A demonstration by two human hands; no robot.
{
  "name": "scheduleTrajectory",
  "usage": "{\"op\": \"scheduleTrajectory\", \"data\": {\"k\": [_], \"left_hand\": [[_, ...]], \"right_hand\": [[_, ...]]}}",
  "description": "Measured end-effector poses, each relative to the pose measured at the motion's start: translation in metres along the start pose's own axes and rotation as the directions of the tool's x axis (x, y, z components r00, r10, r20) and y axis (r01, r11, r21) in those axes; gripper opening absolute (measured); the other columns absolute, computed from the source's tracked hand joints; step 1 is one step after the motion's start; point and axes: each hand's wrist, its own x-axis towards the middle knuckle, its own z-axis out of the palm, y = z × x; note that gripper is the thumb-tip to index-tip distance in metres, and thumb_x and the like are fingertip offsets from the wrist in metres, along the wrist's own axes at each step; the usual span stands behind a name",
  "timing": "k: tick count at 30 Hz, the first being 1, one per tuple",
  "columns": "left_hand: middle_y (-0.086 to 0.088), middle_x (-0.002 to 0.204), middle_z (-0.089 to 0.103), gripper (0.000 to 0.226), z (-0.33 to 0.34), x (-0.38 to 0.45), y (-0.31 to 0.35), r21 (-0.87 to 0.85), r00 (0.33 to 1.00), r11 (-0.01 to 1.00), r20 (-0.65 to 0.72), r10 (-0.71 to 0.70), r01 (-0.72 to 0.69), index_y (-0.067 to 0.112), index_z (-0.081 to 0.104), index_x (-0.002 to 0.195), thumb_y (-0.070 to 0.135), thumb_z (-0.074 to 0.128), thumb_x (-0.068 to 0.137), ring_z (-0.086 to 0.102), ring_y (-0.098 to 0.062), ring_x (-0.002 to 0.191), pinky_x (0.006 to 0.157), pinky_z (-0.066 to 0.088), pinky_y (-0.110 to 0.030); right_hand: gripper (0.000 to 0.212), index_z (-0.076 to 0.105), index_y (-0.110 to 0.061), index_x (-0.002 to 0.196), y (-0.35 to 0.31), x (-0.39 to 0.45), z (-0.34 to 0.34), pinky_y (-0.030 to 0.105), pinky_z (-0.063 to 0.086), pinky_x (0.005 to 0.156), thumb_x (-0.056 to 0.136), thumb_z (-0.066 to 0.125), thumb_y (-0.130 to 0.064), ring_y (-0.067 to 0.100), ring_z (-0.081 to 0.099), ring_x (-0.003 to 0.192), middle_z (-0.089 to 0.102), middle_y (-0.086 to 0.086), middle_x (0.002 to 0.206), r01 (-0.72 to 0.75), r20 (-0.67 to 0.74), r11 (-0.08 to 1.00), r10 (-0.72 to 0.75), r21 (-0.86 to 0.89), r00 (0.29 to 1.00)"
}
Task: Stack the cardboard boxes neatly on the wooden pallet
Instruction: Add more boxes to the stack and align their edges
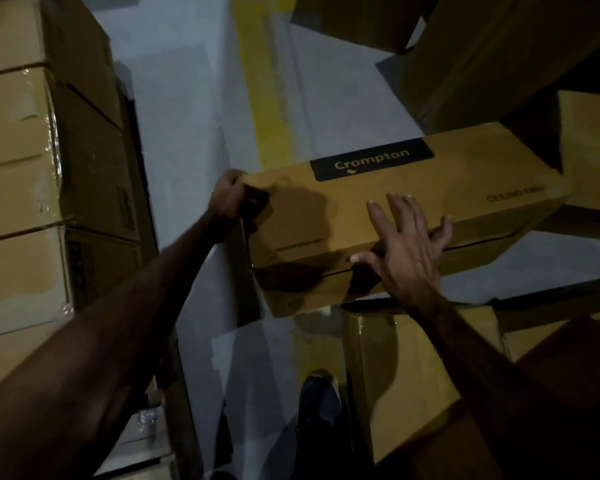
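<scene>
While the left hand [227,199] grips the box [406,216] at its end corner and the right hand [404,244] lies open, fingers spread on its top, the box should be lifted level toward the stack [18,202].

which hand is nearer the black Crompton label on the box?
Left, marginally. The left hand grips the box's end, left of the label; the right hand lies flat on the box's near edge, below it.
</scene>
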Motion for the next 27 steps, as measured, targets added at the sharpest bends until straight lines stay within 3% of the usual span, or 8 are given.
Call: {"op": "scheduleTrajectory", "data": {"k": [2, 6, 11, 17, 20, 22, 24, 27], "left_hand": [[-0.016, 0.070, 0.055, 0.021, 0.002, -0.012, -0.009, -0.027, 1.000, 1.000, 0.019, -0.016, 0.016, -0.001, 0.054, 0.079, 0.008, 0.073, 0.083, 0.054, -0.021, 0.053, 0.049, 0.039, -0.030], [-0.011, 0.097, 0.058, 0.030, -0.009, -0.040, -0.035, -0.291, 0.973, 0.949, -0.156, -0.173, 0.122, 0.010, 0.051, 0.091, 0.020, 0.076, 0.078, 0.067, -0.031, 0.088, 0.069, 0.058, -0.044], [-0.005, 0.103, 0.064, 0.028, -0.025, -0.126, -0.080, -0.066, 0.898, 0.998, -0.436, -0.051, 0.025, 0.012, 0.060, 0.107, 0.036, 0.069, 0.096, 0.059, -0.022, 0.095, 0.079, 0.050, -0.040], [-0.005, 0.108, 0.062, 0.036, -0.041, -0.169, -0.128, -0.017, 0.830, 0.997, -0.552, -0.075, 0.079, 0.017, 0.064, 0.101, 0.052, 0.060, 0.093, 0.057, -0.021, 0.098, 0.083, 0.047, -0.037], [-0.002, 0.083, 0.067, 0.034, -0.060, -0.154, -0.129, -0.286, 0.828, 0.944, -0.480, -0.291, 0.166, 0.014, 0.067, 0.080, 0.040, 0.063, 0.101, 0.062, -0.023, 0.082, 0.073, 0.047, -0.035], [-0.003, 0.088, 0.071, 0.020, -0.073, -0.142, -0.132, -0.269, 0.843, 0.922, -0.391, -0.369, 0.279, 0.014, 0.073, 0.086, 0.028, 0.067, 0.099, 0.068, -0.031, 0.093, 0.075, 0.051, -0.035], [-0.004, 0.100, 0.072, 0.014, -0.077, -0.137, -0.131, -0.303, 0.864, 0.876, -0.227, -0.449, 0.376, 0.017, 0.076, 0.102, 0.024, 0.065, 0.098, 0.066, -0.033, 0.105, 0.076, 0.051, -0.035], [-0.002, 0.140, 0.063, 0.050, -0.077, -0.141, -0.131, -0.339, 0.865, 0.805, 0.059, -0.498, 0.487, 0.036, 0.067, 0.137, 0.025, 0.063, 0.088, 0.051, -0.033, 0.135, 0.092, 0.050, -0.046]], "right_hand": [[0.088, 0.036, -0.034, 0.159, -0.006, -0.004, 0.001, 0.082, 0.006, 0.114, 0.085, 0.041, -0.081, 0.033, 0.015, 0.159, 0.022, 0.010, 0.171, -0.006, 0.010, 1.000, 0.006, -0.005, 1.000], [0.090, 0.030, -0.035, 0.163, -0.021, -0.005, 0.008, 0.084, 0.014, 0.113, 0.087, 0.066, -0.068, 0.035, -0.002, 0.161, 0.010, 0.008, 0.175, 0.051, 0.101, 0.995, -0.059, 0.082, 0.993], [0.118, 0.013, -0.035, 0.166, -0.052, -0.026, 0.030, 0.078, 0.031, 0.111, 0.077, 0.089, -0.041, 0.040, -0.013, 0.159, -0.008, 0.009, 0.175, 0.171, 0.253, 0.972, -0.208, 0.163, 0.945], [0.117, -0.003, -0.036, 0.167, -0.102, -0.023, 0.027, 0.068, 0.021, 0.122, 0.082, 0.067, 0.003, 0.038, -0.020, 0.158, -0.023, 0.007, 0.173, 0.291, 0.344, 0.953, -0.302, 0.084, 0.889], [0.096, 0.026, -0.032, 0.165, -0.109, -0.025, 0.027, 0.066, 0.017, 0.125, 0.084, 0.059, 0.007, 0.036, -0.010, 0.161, -0.008, 0.008, 0.176, 0.171, 0.288, 0.963, -0.228, 0.211, 0.930], [0.083, 0.044, -0.024, 0.159, -0.118, -0.038, 0.028, 0.064, 0.022, 0.125, 0.084, 0.060, 0.005, 0.037, -0.001, 0.161, 0.004, 0.012, 0.175, 0.002, 0.196, 0.931, -0.079, 0.366, 0.977], [0.067, 0.039, -0.021, 0.161, -0.139, -0.059, 0.033, 0.061, 0.022, 0.126, 0.097, 0.056, -0.010, 0.037, -0.001, 0.161, 0.002, 0.012, 0.175, -0.158, 0.201, 0.909, 0.085, 0.385, 0.976], [0.079, 0.005, -0.025, 0.168, -0.166, -0.088, 0.043, 0.061, 0.013, 0.127, 0.106, 0.041, -0.057, 0.042, -0.008, 0.159, -0.022, 0.003, 0.174, -0.354, 0.344, 0.856, 0.225, 0.377, 0.911]]}}
